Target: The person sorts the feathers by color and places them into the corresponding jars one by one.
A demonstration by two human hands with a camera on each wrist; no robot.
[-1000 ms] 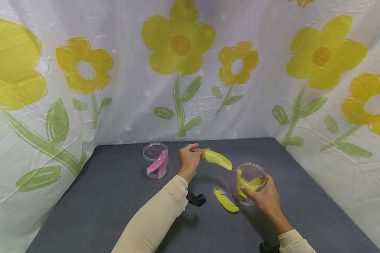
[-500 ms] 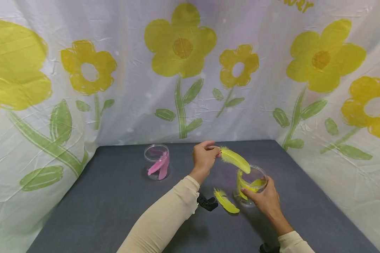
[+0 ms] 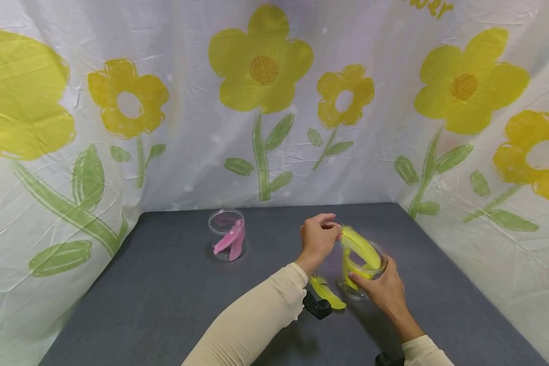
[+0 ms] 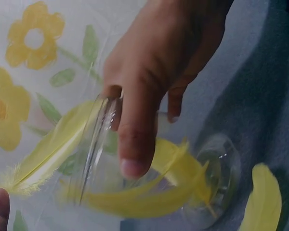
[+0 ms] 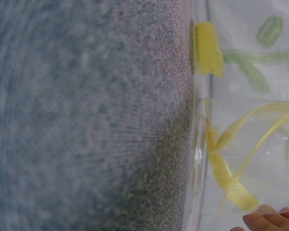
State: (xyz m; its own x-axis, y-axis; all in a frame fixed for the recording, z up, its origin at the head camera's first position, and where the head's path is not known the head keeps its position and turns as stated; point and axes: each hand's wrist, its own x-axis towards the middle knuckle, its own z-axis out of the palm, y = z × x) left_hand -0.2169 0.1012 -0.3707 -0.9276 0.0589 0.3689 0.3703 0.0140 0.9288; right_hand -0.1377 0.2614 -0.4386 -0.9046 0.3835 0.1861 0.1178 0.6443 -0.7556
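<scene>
My left hand (image 3: 319, 238) pinches a yellow feather (image 3: 360, 246) by its fluffy end. The feather's broad tip overlaps the mouth of a clear round jar (image 3: 354, 293) in the head view. My right hand (image 3: 386, 285) grips that jar from the side, thumb across its front. Several yellow feathers (image 4: 135, 204) are inside the jar, curved along its wall, as the left wrist view shows. On the table left of the jar lies a loose yellow feather (image 3: 328, 295), partly behind the left wrist strap. Only fingertips (image 5: 267, 219) of the right hand show in the right wrist view.
A second clear jar (image 3: 219, 223) with pink feathers (image 3: 235, 243) stands at the back left of the dark grey table (image 3: 164, 305). White cloth (image 3: 183, 127) printed with yellow flowers hangs behind and on both sides.
My left hand has carried the yellow feather rightward, from left of the jar to its mouth. The right hand and its jar have stayed in place.
</scene>
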